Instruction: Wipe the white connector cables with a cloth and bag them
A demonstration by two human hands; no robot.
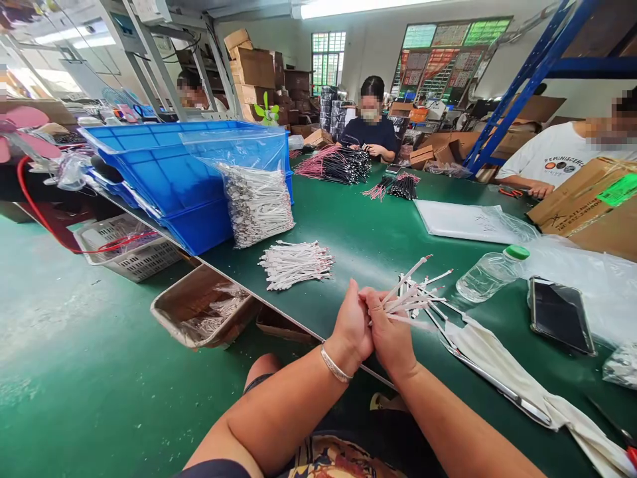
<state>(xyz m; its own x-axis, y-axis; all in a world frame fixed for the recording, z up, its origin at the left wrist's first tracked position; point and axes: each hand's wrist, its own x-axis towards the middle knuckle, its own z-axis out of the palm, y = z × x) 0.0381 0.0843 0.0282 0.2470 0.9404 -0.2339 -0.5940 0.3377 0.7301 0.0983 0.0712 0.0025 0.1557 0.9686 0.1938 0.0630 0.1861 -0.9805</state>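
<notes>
My right hand (393, 335) is closed around a bunch of short white cables (405, 302), whose reddish tips fan out to the right. Pressed against it, my left hand (352, 322) is closed at the near end of the same bunch, thumb pointing up; its fingers are partly hidden. More loose white cables (440, 309) lie on the table just beyond my right hand. To the left, a neat pile of white cables (296, 264) rests on the green table (368, 229). Behind that pile stands a clear bag (261, 206) packed with similar cables.
Blue bins (199, 192) stand at left. Near my right arm lie a white cloth (490, 348) and a long metal tool (502, 388). Further right are a bottle (490, 275), a phone (560, 315) and a carton (592, 206). Co-workers sit across the table, near black-and-red wires (338, 162).
</notes>
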